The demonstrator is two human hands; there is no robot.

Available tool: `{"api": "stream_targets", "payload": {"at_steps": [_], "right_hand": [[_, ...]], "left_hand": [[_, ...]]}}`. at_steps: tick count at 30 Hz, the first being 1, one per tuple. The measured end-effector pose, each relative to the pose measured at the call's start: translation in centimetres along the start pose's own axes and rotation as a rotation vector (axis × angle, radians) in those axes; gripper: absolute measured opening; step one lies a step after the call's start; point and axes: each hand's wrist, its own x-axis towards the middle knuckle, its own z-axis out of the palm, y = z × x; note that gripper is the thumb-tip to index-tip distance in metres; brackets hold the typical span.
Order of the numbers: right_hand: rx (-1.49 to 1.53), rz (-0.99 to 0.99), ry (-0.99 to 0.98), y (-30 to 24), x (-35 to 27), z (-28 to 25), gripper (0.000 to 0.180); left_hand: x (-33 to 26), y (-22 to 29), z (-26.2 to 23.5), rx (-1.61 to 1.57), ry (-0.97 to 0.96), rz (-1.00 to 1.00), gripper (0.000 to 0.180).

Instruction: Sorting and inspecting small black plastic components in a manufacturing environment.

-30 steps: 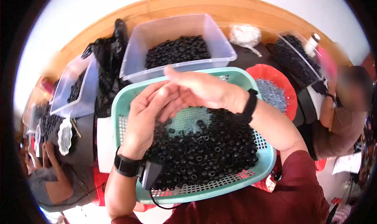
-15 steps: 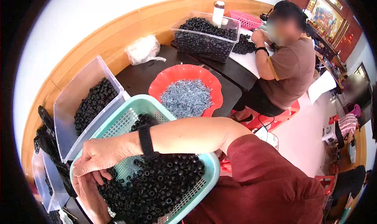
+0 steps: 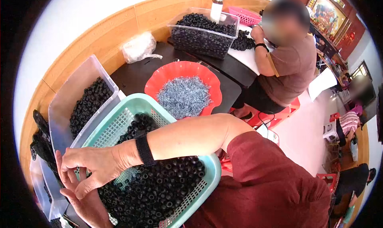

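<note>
Over the left rim of a mint-green plastic basket, my right hand meets my left hand. Palm up, my left hand has its fingers stretched out. The fingers of my right hand are bent over the left ones, with the thumb apart; a black strap rings this wrist. No object shows between the hands, though their meeting fingers partly cover each other. Many small black ring-shaped parts fill the basket below. Some clear bluish bits lie among them, partly hidden under my right forearm.
A red scalloped bowl of small clear bluish pieces stands behind the basket. Clear bins hold more black parts. A white plastic bag lies by the wall. Another person sits working at the far right.
My right hand has lifted off the basket's left part, and its thumb has spread from the fingers. My left palm has turned into view. The whole view has shifted slightly.
</note>
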Motion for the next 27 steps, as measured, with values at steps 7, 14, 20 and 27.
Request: {"api": "stream_targets", "payload": {"at_steps": [7, 14, 20, 27], "right_hand": [[0.396, 0.174, -0.334, -1.5, -0.5, 0.3, 0.048], [0.580, 0.190, -0.673, -1.7, 0.8, -2.9, 0.049], [0.553, 0.332, -0.572, -1.7, 0.6, -3.4, 0.048], [0.301, 0.398, -0.052, 0.9, 0.4, -2.2, 0.038]], "left_hand": [[-0.9, 0.0, 1.3, 0.065, -0.147, -0.147, 0.071], [-2.7, 0.7, 2.7, 0.077, -0.009, -0.357, 0.089], [-0.9, -1.3, 3.3, 0.150, 0.138, -0.377, 0.117], [0.5, -0.1, -0.7, 0.036, -0.027, -0.126, 0.066]]}}
